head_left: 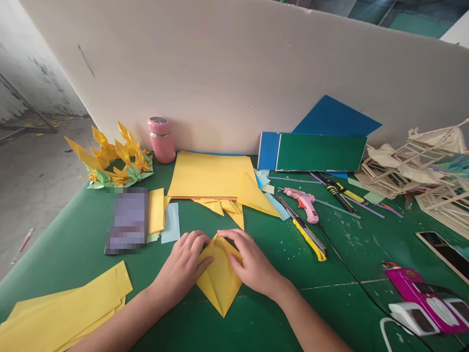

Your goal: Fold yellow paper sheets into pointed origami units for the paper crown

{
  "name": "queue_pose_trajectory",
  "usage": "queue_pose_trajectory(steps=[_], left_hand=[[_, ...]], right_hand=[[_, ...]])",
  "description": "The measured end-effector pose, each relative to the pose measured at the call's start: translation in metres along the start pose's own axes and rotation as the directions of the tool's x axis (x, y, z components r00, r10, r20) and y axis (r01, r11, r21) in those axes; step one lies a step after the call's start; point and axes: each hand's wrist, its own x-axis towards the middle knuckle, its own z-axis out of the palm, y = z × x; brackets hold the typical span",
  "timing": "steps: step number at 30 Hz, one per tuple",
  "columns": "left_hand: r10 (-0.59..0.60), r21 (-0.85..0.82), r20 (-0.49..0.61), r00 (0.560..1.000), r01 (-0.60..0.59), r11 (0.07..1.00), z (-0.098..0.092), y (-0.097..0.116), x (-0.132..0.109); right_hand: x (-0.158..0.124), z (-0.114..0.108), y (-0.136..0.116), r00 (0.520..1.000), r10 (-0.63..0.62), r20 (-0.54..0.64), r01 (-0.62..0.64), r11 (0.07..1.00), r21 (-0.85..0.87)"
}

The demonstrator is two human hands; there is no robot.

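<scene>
A piece of folded yellow paper (220, 274) lies on the green table in front of me, its pointed end towards me and creases running down its length. My left hand (188, 259) grips its left edge, thumb on top and fingers curled at the far side. On the opposite edge, my right hand (251, 261) holds it with the thumb on the upper face and the fingertips at the top corner. Both hands partly cover the paper's sides. Just beyond them are small yellow paper pieces (209, 205) and a large yellow sheet stack (208, 176).
Right of my hands lie a yellow utility knife (308, 237) and a pink glue gun (308, 205) with its black cord. A magenta power strip (421, 288) sits near right. Yellow sheets (73, 313), a paper crown (115, 161) and a pink flask (162, 142) are left.
</scene>
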Motion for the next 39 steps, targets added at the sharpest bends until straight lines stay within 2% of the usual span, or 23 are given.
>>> queue_pose_trajectory(steps=[2,5,9,11,19,22,27,30,32,35,37,39], left_hand=[[-0.012,-0.027,0.012,1.000,0.013,1.000,-0.001,0.001,0.001],[-0.037,-0.100,0.046,0.998,0.041,0.994,-0.005,0.002,0.004],[-0.019,-0.223,0.075,0.997,0.035,0.974,-0.006,0.004,0.004],[-0.010,-0.254,0.039,0.999,0.019,0.967,-0.004,0.004,0.002],[-0.137,-0.198,-0.180,0.974,0.100,0.975,-0.009,0.000,0.010],[-0.182,-0.235,-0.178,0.967,0.138,0.962,-0.012,-0.002,0.011],[-0.281,-0.426,-0.089,0.956,0.219,0.878,-0.011,-0.007,0.007],[-0.301,-0.513,-0.148,0.942,0.187,0.838,-0.012,-0.011,0.005],[-0.302,-0.492,-0.222,0.927,0.161,0.855,-0.014,-0.011,0.006],[-0.255,-0.366,-0.295,0.921,0.138,0.920,-0.019,-0.007,0.008],[-0.177,-0.239,-0.335,0.926,0.098,0.966,-0.023,-0.003,0.010],[-0.060,-0.110,-0.389,0.919,0.018,0.994,-0.027,0.000,0.012]], right_hand=[[0.000,0.001,0.001,0.998,0.058,-0.031,-0.051,0.984,0.171],[0.000,0.004,0.001,0.988,0.144,-0.056,-0.110,0.909,0.402],[0.002,0.004,0.001,0.981,0.195,-0.012,-0.150,0.792,0.592],[0.002,0.002,0.001,0.975,0.222,0.026,-0.186,0.742,0.644],[-0.001,-0.006,0.000,0.934,0.287,0.213,-0.357,0.705,0.613],[0.000,-0.003,0.000,0.908,0.344,0.238,-0.416,0.683,0.601],[0.003,-0.005,0.003,0.899,0.412,0.149,-0.404,0.648,0.646],[0.002,-0.007,0.002,0.896,0.438,0.069,-0.366,0.644,0.671],[0.001,-0.007,-0.001,0.906,0.420,0.053,-0.343,0.655,0.674],[-0.001,-0.005,-0.006,0.931,0.359,0.073,-0.315,0.683,0.659],[-0.003,-0.003,-0.007,0.945,0.318,0.072,-0.286,0.705,0.649],[-0.005,-0.002,-0.007,0.959,0.284,0.015,-0.228,0.737,0.636]])
